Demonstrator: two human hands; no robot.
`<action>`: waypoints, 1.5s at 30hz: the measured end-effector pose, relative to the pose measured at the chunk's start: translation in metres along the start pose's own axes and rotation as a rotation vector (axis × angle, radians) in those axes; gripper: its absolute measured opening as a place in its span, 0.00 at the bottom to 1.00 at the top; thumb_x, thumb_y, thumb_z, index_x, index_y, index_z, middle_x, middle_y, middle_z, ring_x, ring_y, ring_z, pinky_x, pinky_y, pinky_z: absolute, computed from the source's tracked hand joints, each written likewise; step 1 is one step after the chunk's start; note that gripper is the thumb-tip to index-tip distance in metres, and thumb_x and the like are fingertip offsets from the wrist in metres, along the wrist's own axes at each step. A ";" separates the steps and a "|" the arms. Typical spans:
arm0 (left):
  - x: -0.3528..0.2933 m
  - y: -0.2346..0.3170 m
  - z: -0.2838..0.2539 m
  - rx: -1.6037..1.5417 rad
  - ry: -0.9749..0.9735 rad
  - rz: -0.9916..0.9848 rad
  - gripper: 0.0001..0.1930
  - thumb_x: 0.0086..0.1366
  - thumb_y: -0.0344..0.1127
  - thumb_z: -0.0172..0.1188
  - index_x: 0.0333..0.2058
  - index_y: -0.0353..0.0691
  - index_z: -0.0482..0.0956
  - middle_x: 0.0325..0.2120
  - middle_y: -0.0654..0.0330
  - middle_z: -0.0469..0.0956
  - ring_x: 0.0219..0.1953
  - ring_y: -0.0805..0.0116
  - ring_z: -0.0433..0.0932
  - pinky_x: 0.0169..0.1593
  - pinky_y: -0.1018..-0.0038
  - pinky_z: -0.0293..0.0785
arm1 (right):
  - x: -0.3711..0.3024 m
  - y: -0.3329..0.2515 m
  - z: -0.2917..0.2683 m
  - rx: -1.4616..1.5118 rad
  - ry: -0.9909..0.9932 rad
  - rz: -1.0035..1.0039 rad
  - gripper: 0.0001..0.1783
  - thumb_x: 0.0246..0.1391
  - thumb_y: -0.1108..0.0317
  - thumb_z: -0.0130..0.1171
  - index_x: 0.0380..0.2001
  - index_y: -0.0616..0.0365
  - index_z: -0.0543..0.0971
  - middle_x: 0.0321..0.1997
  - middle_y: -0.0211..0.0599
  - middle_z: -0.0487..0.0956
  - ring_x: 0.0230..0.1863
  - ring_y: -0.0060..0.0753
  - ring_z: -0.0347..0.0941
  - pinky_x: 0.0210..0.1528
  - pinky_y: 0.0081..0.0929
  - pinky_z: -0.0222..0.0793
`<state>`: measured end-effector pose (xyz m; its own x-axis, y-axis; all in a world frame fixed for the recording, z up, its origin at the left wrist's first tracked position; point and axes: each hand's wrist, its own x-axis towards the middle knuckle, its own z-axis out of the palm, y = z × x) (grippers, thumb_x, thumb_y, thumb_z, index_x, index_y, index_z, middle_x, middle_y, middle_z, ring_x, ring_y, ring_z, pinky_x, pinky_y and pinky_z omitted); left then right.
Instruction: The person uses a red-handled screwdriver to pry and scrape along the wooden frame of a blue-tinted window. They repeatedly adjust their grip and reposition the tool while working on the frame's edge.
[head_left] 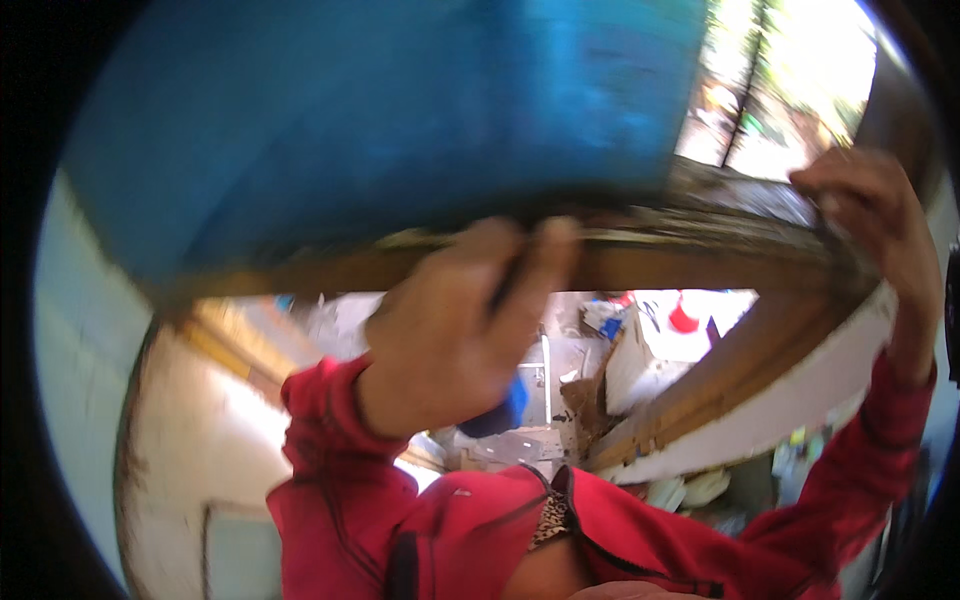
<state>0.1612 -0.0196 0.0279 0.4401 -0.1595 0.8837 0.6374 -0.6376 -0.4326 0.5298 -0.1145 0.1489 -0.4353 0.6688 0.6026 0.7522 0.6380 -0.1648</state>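
Observation:
My left hand (450, 330), smeared by motion, is raised to the front edge of a brown wooden beam (650, 262). Its fingertips are at the beam's edge. Whether they hold anything is not clear. A large blue panel (400, 120) rises behind the beam. Farther right, my right hand (868, 200) is up by the beam's right end, with fingers curled closed. What sits in them, if anything, cannot be made out. Rough, pale, blurred material (745, 200) lies along the beam's top beside it. Red sleeves cover both arms.
Bright greenery and a dark upright bar (747, 85) show through an opening at upper right. Below the beam, a cluttered floor holds a blue object (497, 410), a white box-like thing (640, 365) and a red item (684, 316). A pale wall (75, 330) stands at left.

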 end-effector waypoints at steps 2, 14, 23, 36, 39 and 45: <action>-0.002 0.010 -0.002 0.003 -0.035 -0.065 0.27 0.53 0.30 0.67 0.55 0.44 0.83 0.42 0.59 0.76 0.34 0.68 0.79 0.31 0.78 0.77 | 0.000 -0.009 0.005 -0.040 -0.097 0.033 0.16 0.58 0.84 0.56 0.49 0.64 0.81 0.44 0.43 0.81 0.45 0.38 0.78 0.51 0.31 0.72; -0.052 -0.006 -0.050 -0.261 -0.180 -0.244 0.29 0.58 0.27 0.61 0.61 0.38 0.76 0.56 0.50 0.72 0.38 0.63 0.82 0.24 0.72 0.79 | -0.011 0.003 0.005 0.002 -0.062 0.320 0.18 0.61 0.76 0.55 0.54 0.63 0.81 0.47 0.35 0.80 0.47 0.28 0.75 0.54 0.26 0.70; -0.109 -0.063 -0.086 0.204 0.043 -0.555 0.31 0.58 0.20 0.62 0.61 0.48 0.78 0.58 0.51 0.73 0.27 0.65 0.78 0.28 0.70 0.76 | -0.049 -0.002 0.017 0.013 0.370 0.354 0.22 0.67 0.68 0.56 0.62 0.62 0.77 0.48 0.34 0.81 0.48 0.26 0.76 0.54 0.22 0.70; -0.125 -0.085 -0.087 0.248 0.019 -0.615 0.37 0.53 0.18 0.62 0.62 0.56 0.77 0.64 0.47 0.70 0.29 0.61 0.83 0.27 0.71 0.78 | -0.013 -0.117 0.228 0.472 -0.118 0.073 0.19 0.58 0.77 0.60 0.54 0.65 0.80 0.43 0.47 0.83 0.38 0.39 0.81 0.42 0.30 0.75; -0.124 -0.085 -0.093 0.223 -0.011 -0.621 0.34 0.56 0.19 0.62 0.63 0.51 0.75 0.63 0.47 0.70 0.30 0.60 0.84 0.30 0.70 0.79 | -0.003 -0.115 0.265 0.617 -0.149 0.061 0.19 0.60 0.78 0.59 0.54 0.63 0.81 0.43 0.47 0.84 0.42 0.38 0.83 0.45 0.28 0.75; -0.119 -0.092 -0.116 0.244 0.043 -0.717 0.35 0.59 0.21 0.64 0.66 0.48 0.71 0.50 0.51 0.73 0.41 0.56 0.80 0.41 0.69 0.80 | 0.007 -0.110 0.301 0.803 -0.151 0.112 0.19 0.65 0.73 0.59 0.58 0.65 0.78 0.45 0.42 0.84 0.40 0.26 0.81 0.46 0.22 0.77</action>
<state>-0.0237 -0.0295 -0.0168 -0.1570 0.1991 0.9673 0.8820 -0.4125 0.2280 0.2950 -0.0653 -0.0637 -0.4841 0.7520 0.4473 0.2372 0.6049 -0.7602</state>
